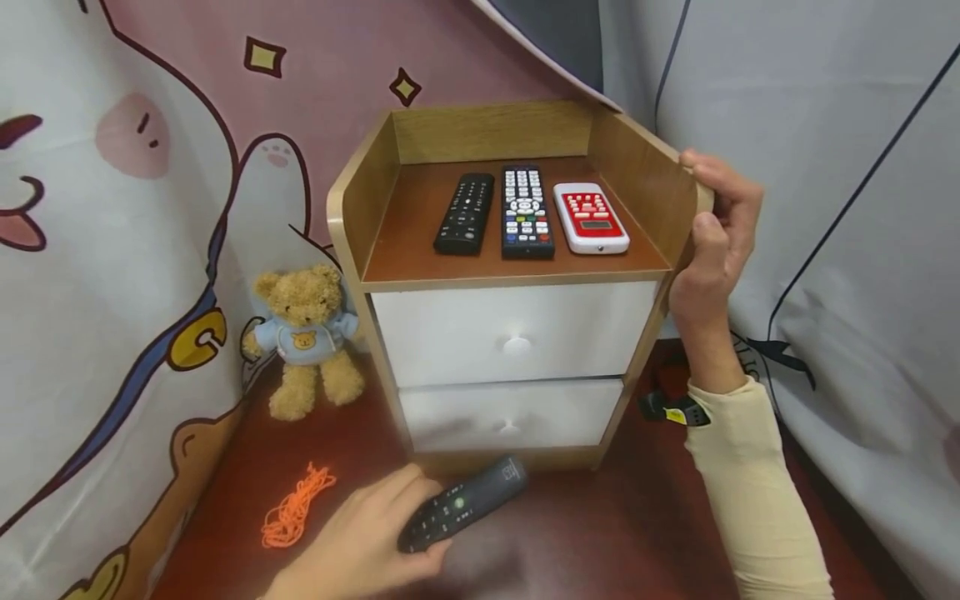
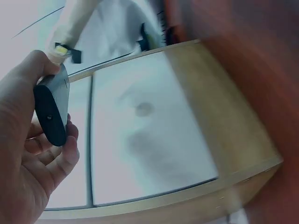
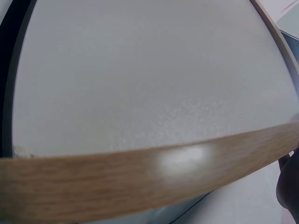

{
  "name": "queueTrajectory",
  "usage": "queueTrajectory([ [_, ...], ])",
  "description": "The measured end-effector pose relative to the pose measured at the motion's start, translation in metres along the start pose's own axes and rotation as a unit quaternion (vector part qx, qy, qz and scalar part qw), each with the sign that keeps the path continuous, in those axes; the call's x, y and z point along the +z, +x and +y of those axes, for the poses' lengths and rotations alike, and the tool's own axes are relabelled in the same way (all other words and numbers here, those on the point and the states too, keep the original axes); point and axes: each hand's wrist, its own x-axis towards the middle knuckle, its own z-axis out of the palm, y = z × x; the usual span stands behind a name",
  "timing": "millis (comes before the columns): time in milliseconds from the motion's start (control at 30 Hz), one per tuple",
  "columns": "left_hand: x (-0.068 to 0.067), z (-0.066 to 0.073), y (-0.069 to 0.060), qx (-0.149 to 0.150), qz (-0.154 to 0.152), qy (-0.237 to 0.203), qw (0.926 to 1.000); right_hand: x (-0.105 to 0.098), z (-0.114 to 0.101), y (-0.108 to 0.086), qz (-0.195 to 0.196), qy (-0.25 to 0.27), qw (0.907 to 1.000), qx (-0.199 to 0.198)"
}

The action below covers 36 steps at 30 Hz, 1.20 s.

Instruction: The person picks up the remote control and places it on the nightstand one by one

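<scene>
My left hand point(image 1: 367, 533) holds a black remote control point(image 1: 465, 502) in front of the cabinet's lower drawer, its buttons facing up. In the left wrist view, fingers and thumb are around the remote point(image 2: 52, 109), whose end faces the camera. At the right, my right hand point(image 1: 716, 237) grips the upper front edge of the small wooden cabinet's side panel point(image 1: 645, 179). On the brown top shelf point(image 1: 420, 268) lie a black remote point(image 1: 465, 214), a black remote with white and coloured buttons point(image 1: 527, 212), and a white handset with a red face point(image 1: 591, 218), side by side.
Below the shelf are two white drawers point(image 1: 450, 333), both closed, with round knobs. A teddy bear point(image 1: 307, 333) sits left of the cabinet. Orange cord point(image 1: 296, 507) lies bundled on the red-brown floor point(image 1: 600, 533). Printed and plain fabric hangs around, with a thin cable point(image 1: 862, 183) at right.
</scene>
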Motion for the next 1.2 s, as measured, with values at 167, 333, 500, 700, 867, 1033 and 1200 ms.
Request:
queueTrajectory([
  [167,-0.019,0.001,0.014,0.004,0.009,-0.008,0.9999,0.002,-0.003,0.001,0.003,-0.001,1.0,0.005],
  [333,-0.04,0.004,0.026,0.017,0.049,0.002,0.9986,0.002,-0.004,0.001,0.002,0.003,1.0,0.006],
  [500,-0.06,0.009,0.042,0.013,0.109,0.011,0.9939,0.001,-0.002,0.0,0.008,0.012,0.9999,0.0],
  [700,-0.076,0.022,0.061,-0.023,0.132,-0.005,0.9909,0.001,0.0,0.0,0.005,0.016,0.9998,-0.005],
  [867,-0.091,0.034,0.088,-0.047,0.187,0.035,0.9805,0.001,0.0,-0.001,0.004,0.002,1.0,0.002],
  [1033,-0.109,0.044,0.125,-0.117,0.23,0.109,0.96,0.0,-0.001,0.001,0.008,0.012,0.9999,0.001],
  [1200,-0.122,0.049,0.16,-0.201,0.166,0.173,0.9499,0.002,-0.001,0.0,0.007,0.024,0.9997,-0.002],
])
